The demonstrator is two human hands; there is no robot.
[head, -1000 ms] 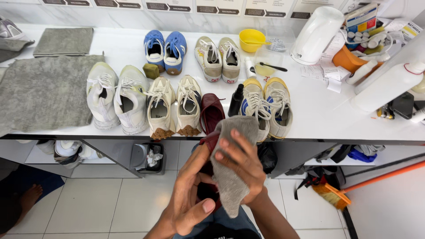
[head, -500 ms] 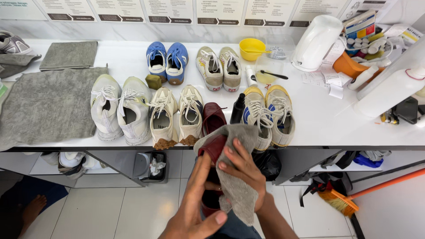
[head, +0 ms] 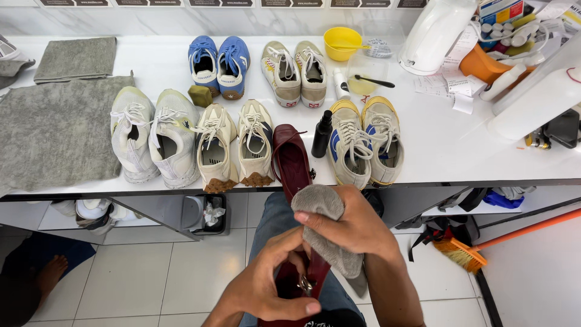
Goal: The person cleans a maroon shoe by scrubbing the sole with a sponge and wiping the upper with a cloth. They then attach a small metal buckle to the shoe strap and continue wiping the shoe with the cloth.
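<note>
Your left hand (head: 272,284) grips a dark red shoe (head: 299,281) low over your lap, fingers curled round it by its small metal buckle, while your right hand (head: 357,227) clutches a grey cloth (head: 324,212) against the shoe's upper end. How much of the shoe the cloth covers is hard to tell. Its mate (head: 290,158) lies just ahead on the white counter (head: 448,151), between cream sneakers (head: 236,145) and a black bottle (head: 322,134).

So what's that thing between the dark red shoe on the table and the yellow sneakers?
A black bottle stands upright there, seen in the head view.
</note>
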